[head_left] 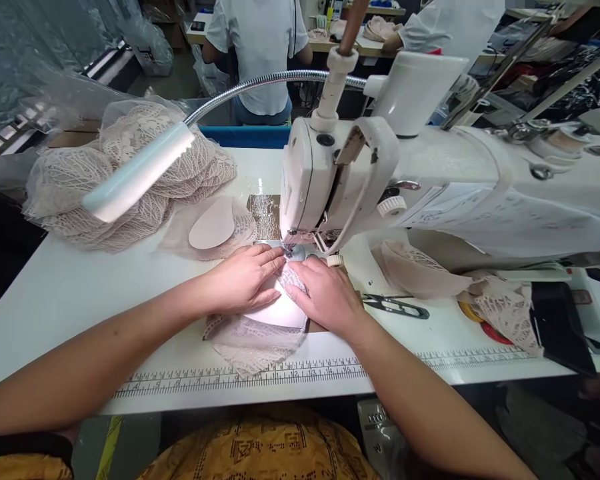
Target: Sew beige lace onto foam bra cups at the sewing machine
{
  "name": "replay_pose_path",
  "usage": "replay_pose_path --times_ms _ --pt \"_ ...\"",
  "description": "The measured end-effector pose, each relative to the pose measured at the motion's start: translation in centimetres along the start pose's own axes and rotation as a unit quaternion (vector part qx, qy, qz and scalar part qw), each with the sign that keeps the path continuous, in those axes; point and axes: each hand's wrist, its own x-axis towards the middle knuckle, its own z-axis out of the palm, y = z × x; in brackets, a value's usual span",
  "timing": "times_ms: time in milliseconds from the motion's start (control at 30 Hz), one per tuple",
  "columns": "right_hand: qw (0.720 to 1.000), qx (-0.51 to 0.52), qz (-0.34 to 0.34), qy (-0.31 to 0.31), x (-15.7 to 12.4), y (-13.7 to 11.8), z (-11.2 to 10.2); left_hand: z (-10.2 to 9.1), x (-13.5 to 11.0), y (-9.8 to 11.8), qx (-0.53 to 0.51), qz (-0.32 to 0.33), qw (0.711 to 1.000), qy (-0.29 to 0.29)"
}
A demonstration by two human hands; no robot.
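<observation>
A piece of beige lace fabric (260, 347) lies under the needle of a white sewing machine (340, 173), with a smooth pale cup-shaped piece (277, 312) on it. My left hand (245, 277) rests flat on the left part of the fabric, fingers stretched toward the presser foot (289, 251). From the right, my right hand (325, 290) presses on the fabric with its fingers extended close to the needle and its thumb pointing left. The fabric under both palms is hidden. Another lace piece with a pale oval panel (213, 225) lies just beyond my left hand.
A heap of lace pieces (130, 167) sits at the back left beneath a lamp (140, 173) on a bendable neck. Thread snips (396, 307) and more lace (420, 270) lie to the right. A ruler strip (280, 377) runs along the front edge. People sit beyond.
</observation>
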Motion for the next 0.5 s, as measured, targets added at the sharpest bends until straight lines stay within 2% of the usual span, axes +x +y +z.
replay_pose_path --times_ms 400,500 --pt "1.000 0.001 0.006 0.004 0.0 0.2 0.2 -0.8 0.4 -1.0 0.001 0.019 0.999 -0.042" --pt "1.000 0.015 0.003 0.009 0.0 0.3 0.0 -1.1 0.3 -1.5 0.011 0.023 0.999 -0.036"
